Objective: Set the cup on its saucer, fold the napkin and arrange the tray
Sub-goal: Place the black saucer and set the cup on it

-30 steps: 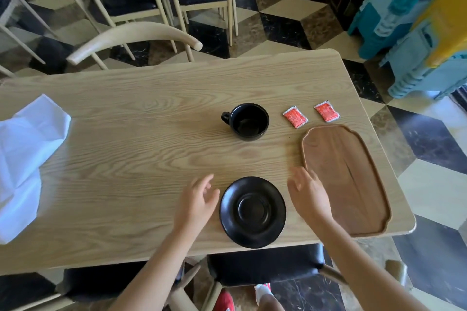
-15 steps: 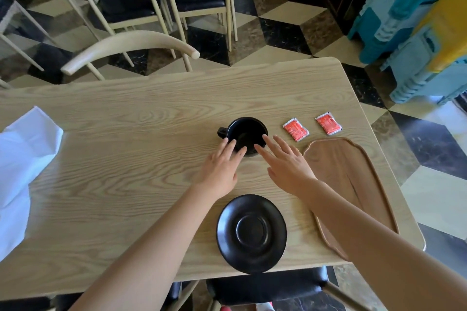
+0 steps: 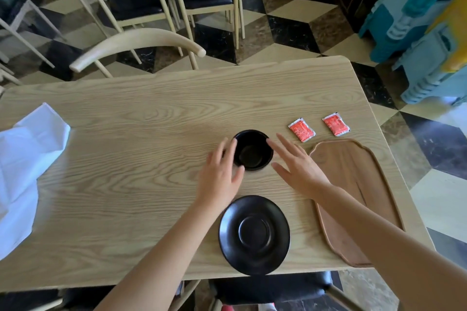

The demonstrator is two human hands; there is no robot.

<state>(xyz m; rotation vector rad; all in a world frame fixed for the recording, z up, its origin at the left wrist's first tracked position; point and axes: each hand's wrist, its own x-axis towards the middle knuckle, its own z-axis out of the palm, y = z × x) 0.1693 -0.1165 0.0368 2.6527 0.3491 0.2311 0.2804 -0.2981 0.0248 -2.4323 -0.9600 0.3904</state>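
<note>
A black cup [image 3: 253, 151] stands upright near the middle of the wooden table [image 3: 141, 134]. My left hand [image 3: 222, 174] is against its left side and hides the handle; its fingers are spread. My right hand [image 3: 295, 166] is open at the cup's right side, fingertips at the rim. An empty black saucer [image 3: 254, 234] lies by the near edge, below the cup. To the right lies a brown wooden tray [image 3: 353, 184], partly under my right forearm. A crumpled white napkin [image 3: 25, 164] rests at the far left.
Two red sachets [image 3: 301, 130] [image 3: 336, 124] lie beyond the tray. A pale wooden chair back [image 3: 136, 44] stands at the table's far edge, with more chairs behind. Blue and yellow plastic furniture [image 3: 424, 33] is stacked at the right. A dark chair seat [image 3: 273, 285] sits under the near edge.
Both hands left the saucer's sides and reached forward to the cup; they now flank it closely, the left hand covering the handle. The camera tilted slightly.
</note>
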